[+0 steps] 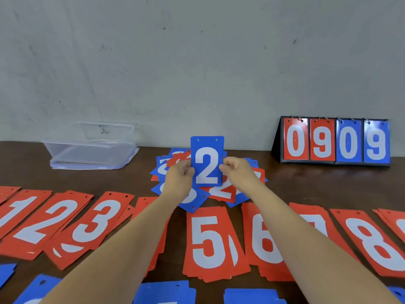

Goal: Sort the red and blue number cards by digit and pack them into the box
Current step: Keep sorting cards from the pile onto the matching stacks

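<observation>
So, a blue rectangular number card with a white 2 [207, 163] is held upright above the jumbled pile of red and blue cards [228, 193], pinched at its side edges by the curled fingers of the left hand [178, 178] and right hand [237, 172]. The clear plastic box [65, 150] is set back left on the dark brown table [306, 183].

the card [207, 161] with the white 2 is blue. the row of stacks [206, 242] is red with white digits; the nearest stacks [164, 290] are blue. the loose pile [219, 191] mixes red and blue. the box [65, 150] is clear, its lid [87, 166] blue-tinged. the scoreboard [335, 141] has red and blue cards, black stand. the table [317, 183] is dark brown, the wall [197, 62] grey, scuffed dark.
</observation>
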Tool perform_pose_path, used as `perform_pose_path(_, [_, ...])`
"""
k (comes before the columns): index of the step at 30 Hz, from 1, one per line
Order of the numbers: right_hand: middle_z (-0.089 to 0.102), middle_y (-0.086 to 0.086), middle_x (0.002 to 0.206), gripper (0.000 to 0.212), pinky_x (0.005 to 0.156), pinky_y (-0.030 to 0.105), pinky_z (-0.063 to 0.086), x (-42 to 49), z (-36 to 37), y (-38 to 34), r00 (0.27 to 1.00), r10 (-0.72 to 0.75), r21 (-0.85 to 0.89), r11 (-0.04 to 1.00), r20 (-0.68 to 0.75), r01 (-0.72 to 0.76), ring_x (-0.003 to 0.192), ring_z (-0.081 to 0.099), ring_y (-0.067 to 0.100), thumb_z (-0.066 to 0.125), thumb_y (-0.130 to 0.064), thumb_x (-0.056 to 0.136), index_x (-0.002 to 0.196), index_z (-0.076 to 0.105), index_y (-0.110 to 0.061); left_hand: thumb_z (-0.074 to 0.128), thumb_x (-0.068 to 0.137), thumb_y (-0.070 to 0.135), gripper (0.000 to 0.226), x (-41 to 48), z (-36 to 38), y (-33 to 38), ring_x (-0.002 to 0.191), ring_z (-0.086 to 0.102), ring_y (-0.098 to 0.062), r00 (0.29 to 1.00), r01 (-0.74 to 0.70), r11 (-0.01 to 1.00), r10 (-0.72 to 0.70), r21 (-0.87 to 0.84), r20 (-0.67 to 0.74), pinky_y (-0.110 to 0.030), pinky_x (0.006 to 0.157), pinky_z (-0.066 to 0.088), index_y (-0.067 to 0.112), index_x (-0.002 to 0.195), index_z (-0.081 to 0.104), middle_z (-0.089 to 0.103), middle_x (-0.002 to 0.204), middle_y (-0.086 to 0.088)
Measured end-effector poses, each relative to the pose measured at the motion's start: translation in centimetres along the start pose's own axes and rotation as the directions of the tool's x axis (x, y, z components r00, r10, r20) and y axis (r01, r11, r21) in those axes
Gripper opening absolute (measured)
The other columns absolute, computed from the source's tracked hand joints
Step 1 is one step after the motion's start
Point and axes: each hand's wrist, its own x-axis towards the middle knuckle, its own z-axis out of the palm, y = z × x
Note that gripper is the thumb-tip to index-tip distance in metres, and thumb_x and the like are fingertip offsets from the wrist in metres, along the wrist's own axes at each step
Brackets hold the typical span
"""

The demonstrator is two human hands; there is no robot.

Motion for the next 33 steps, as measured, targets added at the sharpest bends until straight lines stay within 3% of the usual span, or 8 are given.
perform_pose_path(6, [0.046, 0.005, 0.064, 0.033, 0.068, 0.037, 0.036, -0.2, -0.6, -1.0, 0.996, -0.064, -0.026, 0.998, -0.059, 0.062, 0.061, 0.041, 0.018, 0.053, -0.024, 0.096, 0.066, 0.043, -0.015, 0.049, 0.100, 0.009, 0.021, -0.1, -0.6, 1.7, 0.077, 0.060, -0.017, 0.991, -0.087, 0.996, 0.089, 0.019, -0.099, -0.034, 0.075, 0.054, 0.003, 0.104, 0.069, 0.070, 0.094, -0.013])
perform_pose_path(9, [0.053, 0.007, 0.063, 0.033, 0.071, 0.037, 0.043, -0.8, -1.5, -2.5, 0.989, -0.082, 0.040, 0.995, -0.125, 0.087, 0.061, 0.050, 0.022, 0.058, -0.026, 0.090, 0.062, 0.047, -0.012, 0.053, 0.098, 0.006, 0.021, -1.1, -2.1, 3.7, 0.074, 0.063, -0.011, 0.990, -0.113, 0.989, 0.103, -0.093, -0.101, -0.021, 0.069, 0.054, 0.004, 0.106, 0.072, 0.072, 0.091, -0.006])
perform_pose_path(12, [0.072, 0.006, 0.082, 0.015, 0.081, 0.043, 0.056, -2.4, -2.4, -3.8, 0.980, -0.028, 0.202, 0.977, -0.196, 0.068, 0.079, 0.069, 0.023, 0.067, -0.021, 0.084, 0.071, 0.065, -0.013, 0.060, 0.096, 0.009, 0.014, -2.1, -3.4, 5.0, 0.082, 0.069, -0.017, 0.998, -0.056, 0.967, 0.055, -0.250, -0.012, -0.028, 0.081, 0.057, 0.014, 0.097, 0.073, 0.074, 0.090, -0.001])
perform_pose_path(15, [0.067, -0.002, 0.078, 0.015, 0.055, 0.015, 0.053, -4.9, -3.3, -5.1, 0.989, 0.046, 0.371, 0.929, -0.143, 0.011, 0.065, 0.065, 0.004, 0.068, -0.006, 0.087, 0.076, 0.064, -0.015, 0.062, 0.095, 0.012, 0.008, -3.4, -4.6, 5.3, 0.080, 0.072, -0.017, 0.991, 0.071, 0.915, -0.019, -0.397, 0.133, -0.036, 0.088, 0.057, 0.013, 0.096, 0.070, 0.076, 0.085, -0.002])
perform_pose_path(19, [0.065, 0.000, 0.073, 0.005, 0.042, 0.013, 0.046, -8.4, -3.6, -6.3, 0.988, 0.126, 0.438, 0.896, -0.091, -0.074, 0.053, 0.063, 0.004, 0.069, -0.006, 0.086, 0.084, 0.065, -0.007, 0.061, 0.095, 0.013, 0.008, -5.9, -6.6, 5.9, 0.063, 0.068, -0.009, 0.973, 0.140, 0.881, -0.038, -0.452, 0.227, -0.025, 0.074, 0.056, 0.011, 0.093, 0.068, 0.074, 0.071, 0.001])
perform_pose_path(24, [0.068, 0.005, 0.080, 0.019, 0.047, 0.013, 0.048, -13.1, -1.8, -8.6, 0.984, 0.154, 0.438, 0.893, -0.088, -0.101, 0.054, 0.063, 0.004, 0.070, -0.005, 0.085, 0.102, 0.067, 0.003, 0.063, 0.093, 0.006, 0.010, -9.8, -10.3, 6.0, 0.047, 0.057, -0.002, 0.976, 0.112, 0.920, -0.030, -0.375, 0.216, -0.014, 0.052, 0.049, 0.012, 0.086, 0.067, 0.066, 0.055, 0.006])
perform_pose_path(28, [0.069, 0.009, 0.087, 0.007, 0.053, 0.012, 0.048, -16.6, 1.3, -10.7, 0.982, 0.155, 0.434, 0.896, -0.107, -0.094, 0.064, 0.061, 0.009, 0.070, -0.003, 0.084, 0.079, 0.066, -0.007, 0.063, 0.092, 0.004, 0.008, -12.8, -14.2, 5.0, 0.045, 0.053, -0.004, 0.971, 0.128, 0.922, -0.041, -0.366, 0.237, -0.015, 0.049, 0.046, 0.004, 0.099, 0.068, 0.065, 0.066, -0.004])
perform_pose_path(33, [0.063, -0.005, 0.078, 0.006, 0.049, 0.007, 0.043, -20.6, 6.0, -13.9, 0.988, 0.139, 0.371, 0.923, -0.071, -0.103, 0.067, 0.057, 0.004, 0.064, -0.008, 0.090, 0.095, 0.067, -0.006, 0.064, 0.092, 0.008, 0.007, -16.3, -20.4, 2.3, 0.059, 0.056, -0.008, 0.959, 0.170, 0.942, -0.091, -0.290, 0.267, -0.016, 0.056, 0.049, 0.009, 0.094, 0.071, 0.066, 0.080, -0.009])
